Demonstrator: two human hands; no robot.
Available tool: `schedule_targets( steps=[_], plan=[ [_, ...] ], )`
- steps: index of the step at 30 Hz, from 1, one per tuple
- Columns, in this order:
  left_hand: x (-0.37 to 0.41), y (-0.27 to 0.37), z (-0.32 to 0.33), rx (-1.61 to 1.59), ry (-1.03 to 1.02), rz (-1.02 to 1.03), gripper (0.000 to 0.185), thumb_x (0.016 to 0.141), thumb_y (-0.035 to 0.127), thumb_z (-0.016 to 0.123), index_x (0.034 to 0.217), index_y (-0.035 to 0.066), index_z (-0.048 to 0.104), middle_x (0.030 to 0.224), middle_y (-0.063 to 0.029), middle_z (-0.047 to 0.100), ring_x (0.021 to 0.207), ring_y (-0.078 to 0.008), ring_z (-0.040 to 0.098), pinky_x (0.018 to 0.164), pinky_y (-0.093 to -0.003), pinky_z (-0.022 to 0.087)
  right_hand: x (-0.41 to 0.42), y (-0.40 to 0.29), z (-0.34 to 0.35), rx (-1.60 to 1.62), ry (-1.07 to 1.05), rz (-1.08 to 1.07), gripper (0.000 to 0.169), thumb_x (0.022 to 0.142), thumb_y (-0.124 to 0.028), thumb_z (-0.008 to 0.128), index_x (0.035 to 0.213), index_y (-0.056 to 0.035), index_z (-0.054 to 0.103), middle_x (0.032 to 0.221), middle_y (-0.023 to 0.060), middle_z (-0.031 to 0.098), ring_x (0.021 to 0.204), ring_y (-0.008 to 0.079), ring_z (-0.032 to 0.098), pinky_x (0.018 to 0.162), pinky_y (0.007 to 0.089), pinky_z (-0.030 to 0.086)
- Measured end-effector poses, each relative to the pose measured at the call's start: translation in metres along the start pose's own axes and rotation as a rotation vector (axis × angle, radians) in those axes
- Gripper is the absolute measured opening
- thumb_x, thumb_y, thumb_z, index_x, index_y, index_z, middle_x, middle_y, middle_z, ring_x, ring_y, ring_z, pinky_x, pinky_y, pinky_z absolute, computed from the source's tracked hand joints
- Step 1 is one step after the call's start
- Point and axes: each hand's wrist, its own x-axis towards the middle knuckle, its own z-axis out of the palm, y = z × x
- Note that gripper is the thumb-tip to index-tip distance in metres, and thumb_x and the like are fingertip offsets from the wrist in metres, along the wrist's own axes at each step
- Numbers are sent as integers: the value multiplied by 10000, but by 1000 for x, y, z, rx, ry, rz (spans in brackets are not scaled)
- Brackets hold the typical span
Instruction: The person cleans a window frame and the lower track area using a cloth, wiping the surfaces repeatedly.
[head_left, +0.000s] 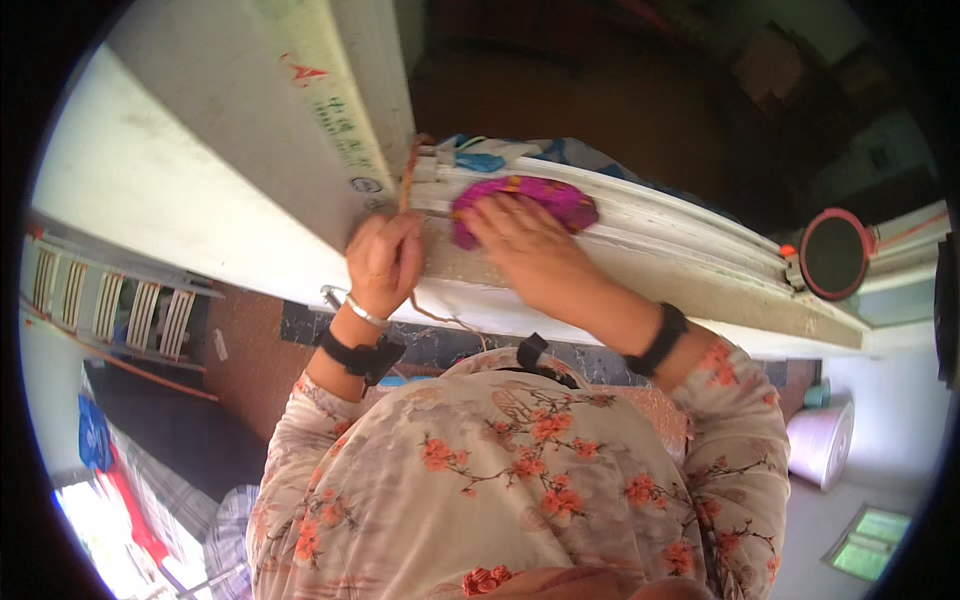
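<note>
My right hand (525, 244) rests over a bunched magenta cloth (562, 201) with yellow spots, pressing it onto the white window sill track (645, 229). To its left, my left hand (384, 251) is closed around a thin orange-brown cord (409, 176). From that hand the cord rises along the window frame's corner (394, 112), and a slack length hangs below the sill. Part of the cloth is hidden under my right fingers. A blue-and-white plastic piece (480, 160) lies at the outer edge of the track.
A round pink-rimmed mirror (834, 255) stands at the sill's right end. The white window reveal (247, 172) borders the left side, with a printed strip (337, 120). Lower left are a slatted white rack (112, 304) and a dark tabletop (187, 427). A pale bucket (821, 446) sits lower right.
</note>
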Motion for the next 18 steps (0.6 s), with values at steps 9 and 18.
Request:
schedule_targets(
  steps=[9, 18],
  plan=[
    [-8, -3, 2, -24, 2, -26, 162, 848, -71, 563, 989, 10, 559, 816, -141, 624, 649, -240, 565, 585, -302, 463, -220, 116, -54, -249, 328, 650, 351, 884, -32, 513, 1230, 32, 520, 1242, 232, 545, 1140, 375, 529, 988, 445, 418],
    [-10, -10, 8, 15, -6, -3, 217, 832, -88, 556, 1012, 34, 558, 839, -131, 623, 666, -283, 571, 597, -351, 469, -86, 50, -19, 102, 296, 276, 344, 941, -206, 467, 1235, -41, 534, 1225, 196, 555, 1143, 354, 512, 1016, 451, 355]
  ],
)
